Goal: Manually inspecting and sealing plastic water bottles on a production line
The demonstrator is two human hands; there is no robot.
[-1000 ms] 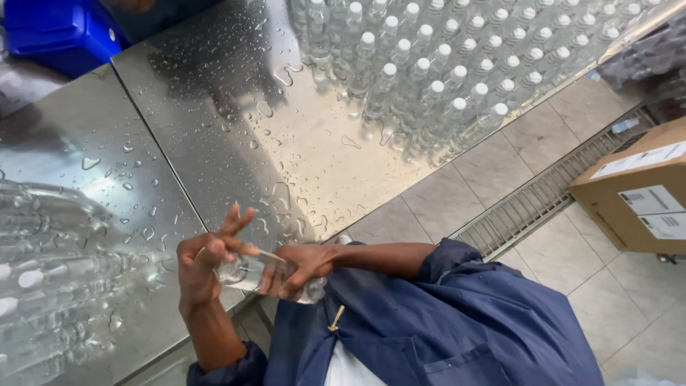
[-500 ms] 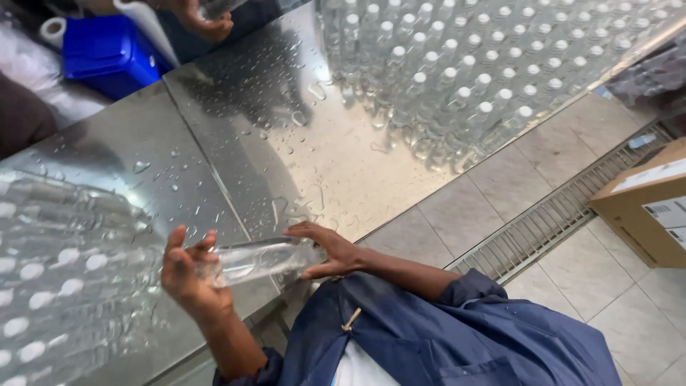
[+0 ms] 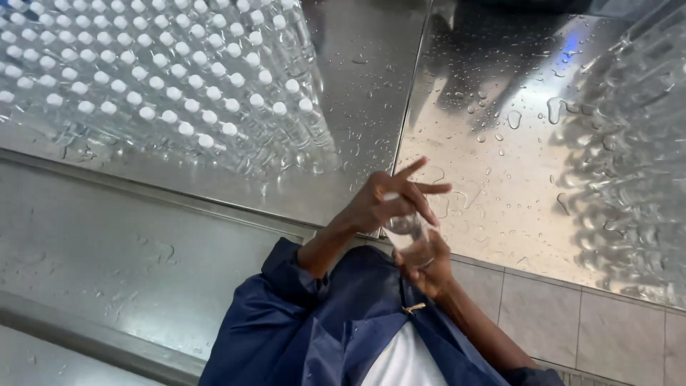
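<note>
I hold a small clear plastic bottle (image 3: 409, 232) just in front of my chest, at the edge of a wet steel table (image 3: 471, 136). My left hand (image 3: 386, 196) sits over the bottle's top end, thumb and fingers closed on the cap area and two fingers pointing out to the right. My right hand (image 3: 427, 266) grips the lower body of the bottle from beneath. My blue jacket sleeves and white shirt fill the bottom of the view.
A dense block of clear bottles with white caps (image 3: 157, 78) stands on the table at the upper left. Another mass of clear bottles (image 3: 636, 150) lies at the right. Water drops cover the steel between them. Beige floor tiles (image 3: 564, 314) show at lower right.
The view has swung round, so the capped bottles now lie at upper left. The bottle has gone from lying across between my hands to standing nearly upright, one hand over its top.
</note>
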